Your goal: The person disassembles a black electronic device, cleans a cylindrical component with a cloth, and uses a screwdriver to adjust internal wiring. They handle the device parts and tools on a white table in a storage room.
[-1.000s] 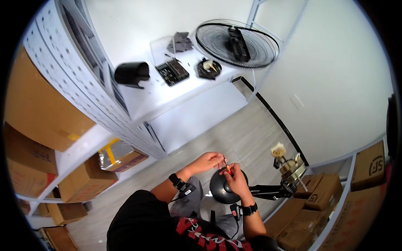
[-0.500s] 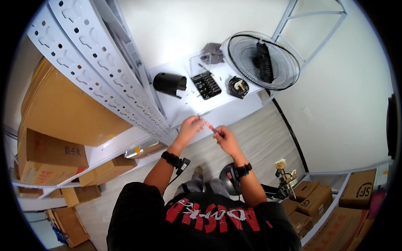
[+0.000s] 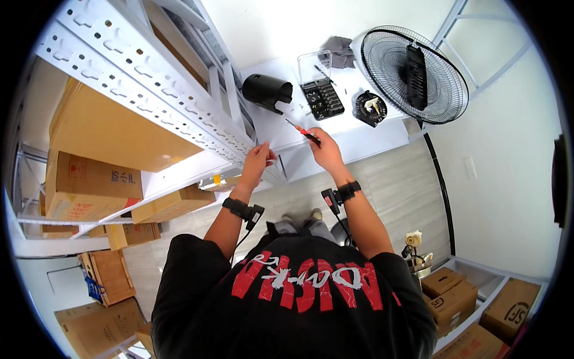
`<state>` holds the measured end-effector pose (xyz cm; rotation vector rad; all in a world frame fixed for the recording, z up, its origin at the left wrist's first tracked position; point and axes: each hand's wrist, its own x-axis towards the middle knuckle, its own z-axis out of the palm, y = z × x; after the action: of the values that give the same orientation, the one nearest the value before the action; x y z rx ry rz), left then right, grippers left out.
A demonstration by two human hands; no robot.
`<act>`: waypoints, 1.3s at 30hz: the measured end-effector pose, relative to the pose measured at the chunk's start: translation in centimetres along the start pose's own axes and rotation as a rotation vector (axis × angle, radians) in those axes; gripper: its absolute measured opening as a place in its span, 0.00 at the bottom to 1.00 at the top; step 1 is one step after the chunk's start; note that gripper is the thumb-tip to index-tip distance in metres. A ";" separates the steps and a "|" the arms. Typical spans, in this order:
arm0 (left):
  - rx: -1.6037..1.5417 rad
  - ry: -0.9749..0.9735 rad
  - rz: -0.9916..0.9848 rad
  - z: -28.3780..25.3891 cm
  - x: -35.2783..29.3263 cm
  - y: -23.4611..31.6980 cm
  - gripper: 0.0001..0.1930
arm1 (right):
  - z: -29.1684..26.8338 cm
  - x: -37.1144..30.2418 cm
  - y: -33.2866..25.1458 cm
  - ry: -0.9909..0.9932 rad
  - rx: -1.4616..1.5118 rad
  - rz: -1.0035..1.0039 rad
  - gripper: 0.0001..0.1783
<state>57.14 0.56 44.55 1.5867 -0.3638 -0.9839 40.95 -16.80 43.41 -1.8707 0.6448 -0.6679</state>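
Note:
My right hand (image 3: 327, 151) grips a red-and-black screwdriver (image 3: 305, 133) by its dark handle end. Its thin shaft points up and left over the front edge of the white shelf (image 3: 269, 133). My left hand (image 3: 257, 161) is beside the shelf's front edge, apart from the screwdriver. Its fingers are curled together, and whatever they hold, if anything, is too small to tell. Beyond the hands, a black curved housing (image 3: 267, 90) lies on its side. Right of it stands an open black bit case (image 3: 323, 100) with a clear lid, then a round black motor part (image 3: 371, 109) with a pale centre.
A fan head with a wire cage (image 3: 412, 75) leans at the back right, by a grey cloth (image 3: 339, 52). A perforated metal rack post (image 3: 155, 99) rises on the left, with cardboard boxes (image 3: 92, 185) beside it. More boxes (image 3: 449, 299) sit on a low rack at lower right.
My right hand has moved forward with the screwdriver, over the shelf edge. My left hand has come away from it to the left. The view has shifted, too.

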 end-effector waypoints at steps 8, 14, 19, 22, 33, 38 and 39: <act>-0.199 -0.098 -0.026 0.3 -1.3 1.9 0.30 | 5.4 3.1 -0.9 -0.210 -0.301 -0.288 0.21; -0.193 -0.206 -0.031 -0.7 -2.2 2.5 0.36 | 8.9 4.5 0.4 -0.193 -0.535 -0.427 0.23; -0.188 -0.237 -0.030 -1.1 -1.7 2.5 0.35 | 9.8 4.4 -0.4 -0.170 -0.647 -0.390 0.22; -0.175 -0.276 -0.024 -1.3 -1.3 2.8 0.35 | 9.5 4.3 -1.5 -0.167 -0.673 -0.385 0.20; -0.105 -0.319 0.038 -1.0 0.1 4.0 0.36 | 5.9 3.8 -5.5 0.013 -0.498 -0.528 0.08; -0.050 -0.326 0.127 -0.9 -0.5 5.5 0.37 | -2.1 8.0 -5.7 0.244 -0.567 -0.319 0.03; -0.022 -0.314 0.135 -0.3 -0.8 6.1 0.37 | -4.1 9.4 -5.3 0.279 -0.605 -0.286 0.05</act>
<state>58.54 -0.38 50.44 1.3689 -0.6659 -1.1293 45.47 -23.98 51.25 -2.4848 0.8308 -1.0118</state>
